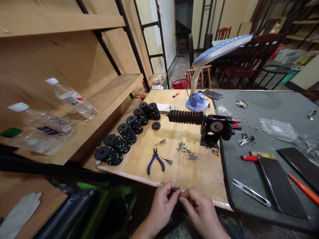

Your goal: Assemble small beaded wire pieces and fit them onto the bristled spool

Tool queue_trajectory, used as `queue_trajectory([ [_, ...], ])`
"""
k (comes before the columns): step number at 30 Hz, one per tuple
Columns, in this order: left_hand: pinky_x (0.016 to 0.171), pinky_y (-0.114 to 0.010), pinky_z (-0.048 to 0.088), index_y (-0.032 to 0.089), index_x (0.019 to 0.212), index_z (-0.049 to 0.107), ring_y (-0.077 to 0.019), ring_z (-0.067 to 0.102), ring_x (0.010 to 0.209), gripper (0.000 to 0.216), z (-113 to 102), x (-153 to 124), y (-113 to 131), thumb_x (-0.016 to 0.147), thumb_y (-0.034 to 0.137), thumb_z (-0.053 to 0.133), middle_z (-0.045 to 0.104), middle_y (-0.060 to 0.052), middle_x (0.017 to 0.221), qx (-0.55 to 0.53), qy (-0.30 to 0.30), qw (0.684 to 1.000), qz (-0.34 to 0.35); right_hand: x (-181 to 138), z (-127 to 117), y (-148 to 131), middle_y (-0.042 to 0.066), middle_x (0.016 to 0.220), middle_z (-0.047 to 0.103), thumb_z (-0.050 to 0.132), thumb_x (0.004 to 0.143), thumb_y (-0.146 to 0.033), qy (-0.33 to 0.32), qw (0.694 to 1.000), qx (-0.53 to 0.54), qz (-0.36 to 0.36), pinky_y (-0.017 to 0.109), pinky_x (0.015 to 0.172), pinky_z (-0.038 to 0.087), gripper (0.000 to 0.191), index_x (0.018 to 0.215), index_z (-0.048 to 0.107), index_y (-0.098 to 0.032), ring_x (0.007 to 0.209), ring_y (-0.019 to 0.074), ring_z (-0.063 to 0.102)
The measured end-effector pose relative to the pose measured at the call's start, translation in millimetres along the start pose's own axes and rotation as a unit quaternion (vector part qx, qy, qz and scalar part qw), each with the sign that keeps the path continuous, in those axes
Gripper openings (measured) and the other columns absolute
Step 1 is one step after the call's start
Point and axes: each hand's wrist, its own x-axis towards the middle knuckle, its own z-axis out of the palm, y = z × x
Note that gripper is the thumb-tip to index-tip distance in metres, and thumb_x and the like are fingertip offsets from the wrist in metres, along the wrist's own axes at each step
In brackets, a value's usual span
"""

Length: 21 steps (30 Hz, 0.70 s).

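Note:
My left hand (163, 203) is closed in a pinch at the table's front edge, with a small dark grey piece (176, 189) at its fingertips. Close beside it my right hand (199, 207) is also pinched; whatever its fingertips hold is too small to make out. The fingertips of both hands nearly meet. Beyond them lie blue-handled pliers (149, 166), two bundles of fine wires or bristles (169, 161), a pile of coloured beads (182, 146) and small grey pins (193, 156). A black hand-cranked winder (211, 129) carries a row of black discs (185, 117) on its shaft.
Several stacks of black foam discs (127, 132) line the table's left side. A blue lamp (196, 101) stands at the back. On the grey mat (234, 159) lie thread snips (251, 193), phones (281, 189) and lighters (250, 158). Bottles (72, 99) rest on the left shelf.

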Motion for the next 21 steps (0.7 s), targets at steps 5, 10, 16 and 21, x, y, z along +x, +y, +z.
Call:
queue_trajectory([
  [5, 0.054, -0.020, 0.037, 0.016, 0.068, 0.054, -0.0117, 0.046, 0.059, 0.021, -0.5, -0.8, -0.4, 0.085, 0.029, 0.056, 0.050, 0.003, 0.061, -0.006, 0.002, 1.000, 0.000, 0.9, 0.5, 1.0, -0.001, 0.059, 0.064, 0.051, 0.089, -0.027, 0.004, 1.000, -0.002, 0.016, 0.022, 0.052, 0.039, 0.023, 0.072, 0.064, -0.020, 0.053, 0.0145, 0.058],
  [10, 0.055, -0.020, 0.038, 0.016, 0.069, 0.054, -0.0117, 0.047, 0.060, 0.020, -0.4, 0.2, -1.6, 0.085, 0.028, 0.056, 0.050, 0.003, 0.063, -0.015, 0.001, 1.000, -0.002, 1.8, -0.9, -0.7, -0.001, 0.058, 0.064, 0.050, 0.089, -0.027, -0.004, 1.000, 0.000, 0.016, 0.021, 0.052, 0.039, 0.023, 0.071, 0.064, -0.020, 0.052, 0.0142, 0.057],
  [16, 0.055, -0.020, 0.038, 0.016, 0.069, 0.052, -0.0115, 0.046, 0.060, 0.020, 0.0, 0.8, -0.3, 0.084, 0.028, 0.057, 0.048, 0.003, 0.062, -0.036, 0.004, 0.999, -0.006, 0.7, -0.3, -1.0, -0.001, 0.059, 0.064, 0.051, 0.089, -0.028, -0.005, 1.000, 0.014, 0.010, 0.021, 0.052, 0.038, 0.023, 0.073, 0.065, -0.020, 0.053, 0.0139, 0.057],
  [21, 0.054, -0.020, 0.039, 0.017, 0.068, 0.053, -0.0114, 0.046, 0.058, 0.022, -0.1, 0.1, 2.3, 0.084, 0.031, 0.058, 0.049, 0.003, 0.061, -0.031, 0.002, 0.999, -0.009, -0.2, 1.3, 0.3, -0.001, 0.059, 0.064, 0.050, 0.089, -0.028, -0.002, 1.000, 0.009, 0.016, 0.022, 0.052, 0.038, 0.024, 0.072, 0.065, -0.020, 0.053, 0.0141, 0.057],
])
